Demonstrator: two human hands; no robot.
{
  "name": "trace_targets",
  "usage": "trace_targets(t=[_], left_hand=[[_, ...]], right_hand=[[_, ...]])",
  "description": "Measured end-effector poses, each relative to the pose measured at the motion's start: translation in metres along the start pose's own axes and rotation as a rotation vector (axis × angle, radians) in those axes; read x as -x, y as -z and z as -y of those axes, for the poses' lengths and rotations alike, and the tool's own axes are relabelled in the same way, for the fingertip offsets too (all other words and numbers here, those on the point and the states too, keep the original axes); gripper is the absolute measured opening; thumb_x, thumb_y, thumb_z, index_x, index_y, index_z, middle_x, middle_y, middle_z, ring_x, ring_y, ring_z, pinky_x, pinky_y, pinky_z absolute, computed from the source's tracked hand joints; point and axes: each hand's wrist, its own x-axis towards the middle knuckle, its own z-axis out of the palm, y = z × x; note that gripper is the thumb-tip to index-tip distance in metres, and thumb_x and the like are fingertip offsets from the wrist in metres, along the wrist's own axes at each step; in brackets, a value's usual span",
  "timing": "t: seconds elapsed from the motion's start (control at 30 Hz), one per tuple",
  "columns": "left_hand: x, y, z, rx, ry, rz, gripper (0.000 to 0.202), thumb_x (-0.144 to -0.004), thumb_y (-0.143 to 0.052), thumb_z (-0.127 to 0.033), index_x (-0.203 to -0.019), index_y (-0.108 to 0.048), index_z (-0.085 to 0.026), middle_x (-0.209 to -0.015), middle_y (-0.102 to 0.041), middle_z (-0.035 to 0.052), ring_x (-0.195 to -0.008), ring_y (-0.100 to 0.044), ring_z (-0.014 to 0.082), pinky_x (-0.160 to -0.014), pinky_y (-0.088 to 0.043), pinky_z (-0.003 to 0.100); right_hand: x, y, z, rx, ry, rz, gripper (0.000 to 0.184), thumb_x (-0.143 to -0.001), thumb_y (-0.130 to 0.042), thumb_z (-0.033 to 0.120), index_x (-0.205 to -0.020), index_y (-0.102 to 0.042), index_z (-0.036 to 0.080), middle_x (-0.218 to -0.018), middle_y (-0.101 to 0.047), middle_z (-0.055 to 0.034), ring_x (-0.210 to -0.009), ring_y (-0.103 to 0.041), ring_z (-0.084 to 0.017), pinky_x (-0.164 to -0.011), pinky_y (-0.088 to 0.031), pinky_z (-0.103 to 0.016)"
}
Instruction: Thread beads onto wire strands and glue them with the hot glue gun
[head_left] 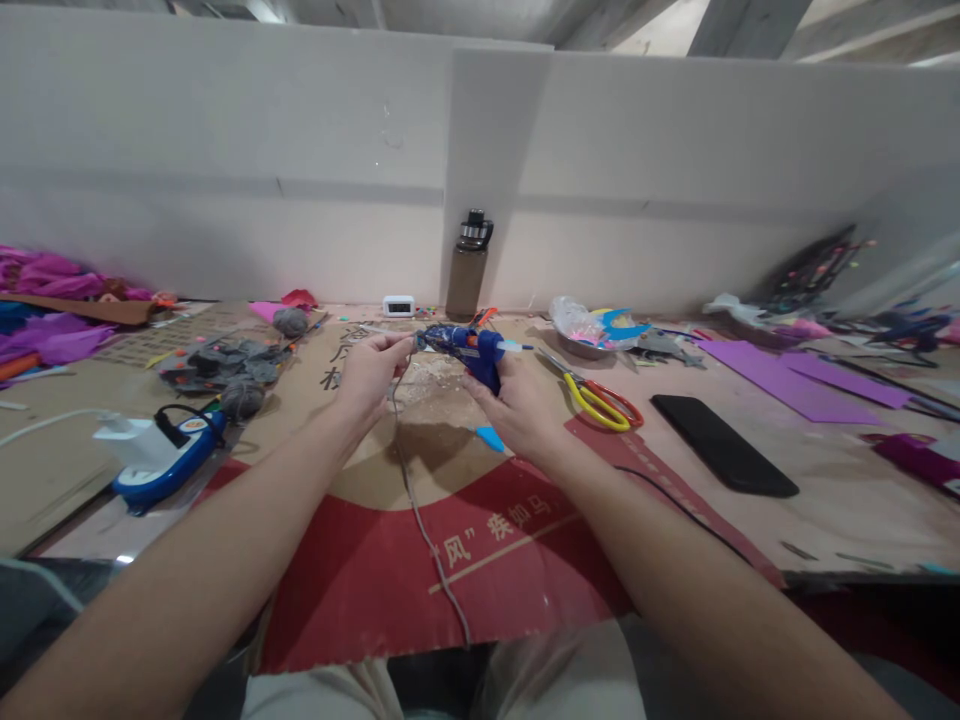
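Observation:
My right hand (510,395) is wrapped round the handle of a blue hot glue gun (486,357), which points left and has a pale glue stick (514,346) jutting from its back. Close to the nozzle, my left hand (373,372) pinches the upper end of a grey cord (406,470). From those fingers the cord hangs down over a red and brown cardboard sheet (337,600). Whatever else sits between the left fingertips is too small to make out. A small blue scrap (490,438) lies on the cardboard below the glue gun.
Right of my hands lie scissors (600,400) with yellow and red handles, a black phone (724,445) and purple sheets (795,380). A metal bowl (589,347) and a bottle (466,275) stand behind. At left are a blue power strip (169,465) and grey felt pieces (225,365).

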Motion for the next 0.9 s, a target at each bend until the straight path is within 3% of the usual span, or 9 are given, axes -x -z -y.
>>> trace_targets(t=[0.27, 0.9], left_hand=[[-0.0051, 0.0027, 0.0057, 0.035, -0.025, -0.022, 0.007, -0.064, -0.069, -0.021, -0.065, -0.065, -0.015, -0.057, -0.053, -0.0013, -0.049, -0.039, 0.0060, -0.048, -0.027, 0.021], [-0.0024, 0.0019, 0.0035, -0.013, -0.011, -0.003, 0.007, -0.066, -0.067, -0.021, -0.062, -0.064, -0.015, -0.055, -0.050, -0.0018, -0.049, -0.037, 0.0065, -0.048, -0.027, 0.021]], right_hand=[[-0.0009, 0.0012, 0.0014, 0.030, -0.018, -0.008, 0.033, -0.086, -0.047, 0.037, -0.111, -0.053, 0.016, -0.102, -0.063, -0.0128, -0.092, -0.058, -0.025, -0.080, -0.044, -0.039], [-0.0015, 0.0017, 0.0079, 0.013, 0.011, -0.012, 0.032, -0.084, -0.048, 0.034, -0.111, -0.052, 0.016, -0.102, -0.064, -0.0123, -0.091, -0.058, -0.023, -0.083, -0.044, -0.039]])
